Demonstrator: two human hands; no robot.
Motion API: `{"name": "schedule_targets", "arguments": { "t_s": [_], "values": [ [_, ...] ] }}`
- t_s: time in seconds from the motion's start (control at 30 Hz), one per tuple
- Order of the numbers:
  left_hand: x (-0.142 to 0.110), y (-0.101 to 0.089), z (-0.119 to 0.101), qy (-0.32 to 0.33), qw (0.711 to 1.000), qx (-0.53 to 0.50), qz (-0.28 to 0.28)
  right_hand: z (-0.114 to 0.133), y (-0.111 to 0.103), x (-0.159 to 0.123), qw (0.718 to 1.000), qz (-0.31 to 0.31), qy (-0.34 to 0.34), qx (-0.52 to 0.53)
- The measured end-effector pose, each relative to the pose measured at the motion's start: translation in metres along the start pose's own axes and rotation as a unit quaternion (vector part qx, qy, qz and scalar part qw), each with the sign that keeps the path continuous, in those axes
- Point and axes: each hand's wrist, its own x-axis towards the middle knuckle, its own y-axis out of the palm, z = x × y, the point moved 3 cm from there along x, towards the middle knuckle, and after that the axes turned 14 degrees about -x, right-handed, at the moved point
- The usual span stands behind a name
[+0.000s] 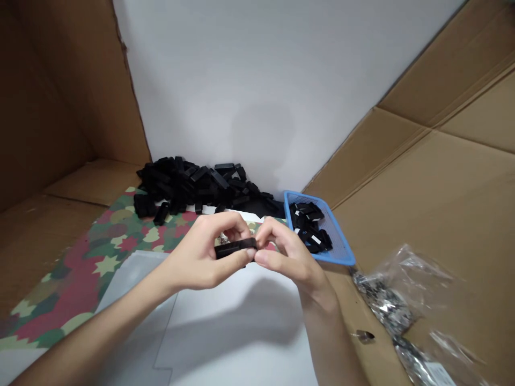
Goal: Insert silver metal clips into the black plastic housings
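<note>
A small black oblong plastic piece (234,248) is held in the air above white sheets (237,327). My left hand (205,249) grips it along its length, thumb in front and fingers behind. At its right end my right hand (285,252) is closed, thumb and fingertips pinched together against the piece. Whether something small sits between those right fingertips is hidden. Just behind my left fingers, a bit of shiny metal parts (221,239) shows.
A heap of black plastic pieces (193,182) lies against the white wall. Right of it stands a blue basket (340,241) with several black pieces. Clear bags of metal parts (386,303) lie on cardboard (454,214) at the right. Patterned cloth (80,262) covers the left.
</note>
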Motion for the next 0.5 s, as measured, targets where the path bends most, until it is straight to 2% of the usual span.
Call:
{"name": "schedule_targets", "arguments": {
  "t_s": [0.13, 0.27, 0.4, 0.5],
  "values": [
    [-0.001, 0.0, -0.003, 0.018, 0.999, 0.031, 0.004, 0.01, -0.005, -0.005, 0.988, -0.065, -0.056, -0.133],
    [-0.003, 0.002, -0.007, 0.018, 0.998, 0.058, -0.001, 0.016, -0.004, -0.012, 0.966, -0.12, -0.105, -0.205],
    [-0.003, 0.002, -0.007, 0.0, 0.999, 0.05, -0.007, 0.017, -0.003, -0.013, 0.96, -0.131, -0.114, -0.222],
    [-0.001, 0.003, 0.0, -0.055, 0.997, -0.058, 0.003, 0.018, -0.007, -0.014, 0.964, -0.107, -0.113, -0.215]
  ]
}}
